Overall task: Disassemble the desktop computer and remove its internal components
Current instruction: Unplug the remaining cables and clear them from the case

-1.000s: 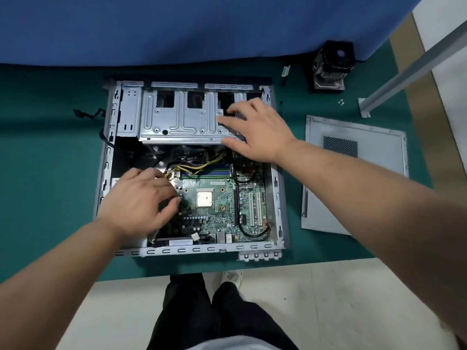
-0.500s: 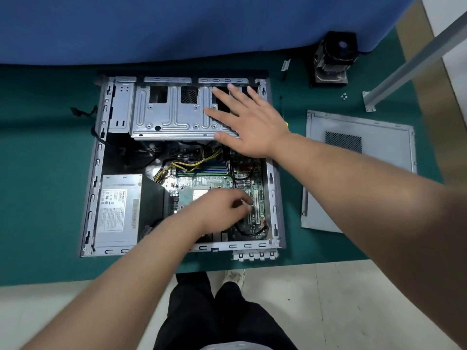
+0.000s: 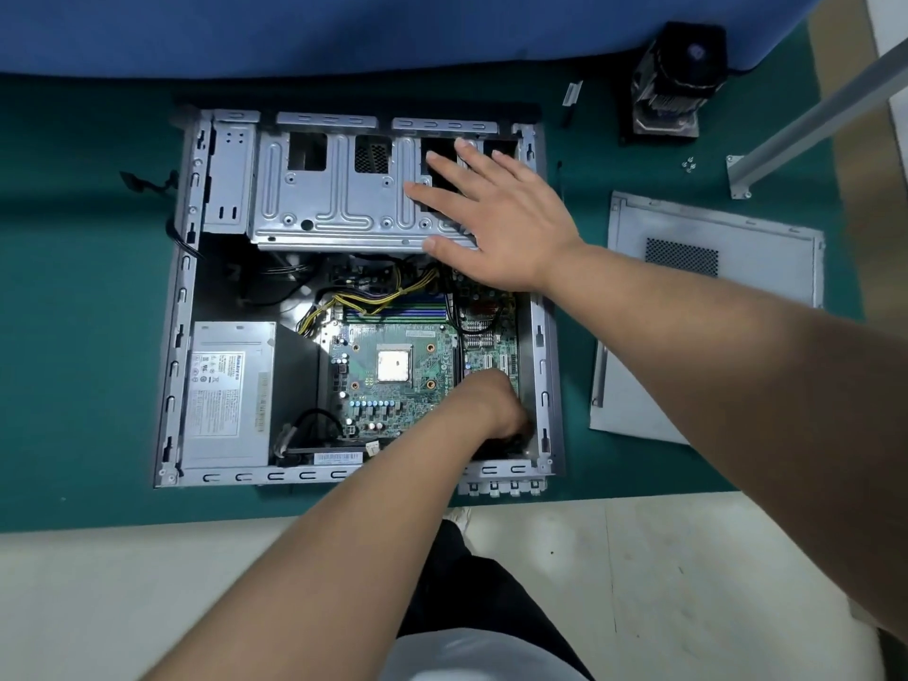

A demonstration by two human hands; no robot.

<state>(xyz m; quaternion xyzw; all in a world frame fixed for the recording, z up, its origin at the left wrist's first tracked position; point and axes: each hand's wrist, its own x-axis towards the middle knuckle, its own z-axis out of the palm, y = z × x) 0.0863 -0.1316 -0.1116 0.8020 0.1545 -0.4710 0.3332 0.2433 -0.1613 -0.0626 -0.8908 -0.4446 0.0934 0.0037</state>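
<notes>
The open desktop case (image 3: 177,307) lies flat on a green mat. Inside are the green motherboard (image 3: 408,390) with its bare CPU (image 3: 393,366), the grey power supply (image 3: 226,390) at lower left and the metal drive cage (image 3: 334,199) across the top. My right hand (image 3: 496,213) lies flat with spread fingers on the cage's right end. My left hand (image 3: 491,405) reaches down into the case's lower right corner by the expansion slots. Its fingers bend downward out of sight beside something black, so what they touch is hidden.
The removed side panel (image 3: 712,307) lies right of the case. A CPU cooler (image 3: 673,81) stands at the back right, with loose screws (image 3: 689,164) near a slanted metal leg (image 3: 810,115). Yellow and black cables (image 3: 363,299) run above the motherboard. A blue partition backs the mat.
My left hand moved from the case's left side across the motherboard to the lower right corner, uncovering the power supply. My right hand's fingers spread flatter on the drive cage.
</notes>
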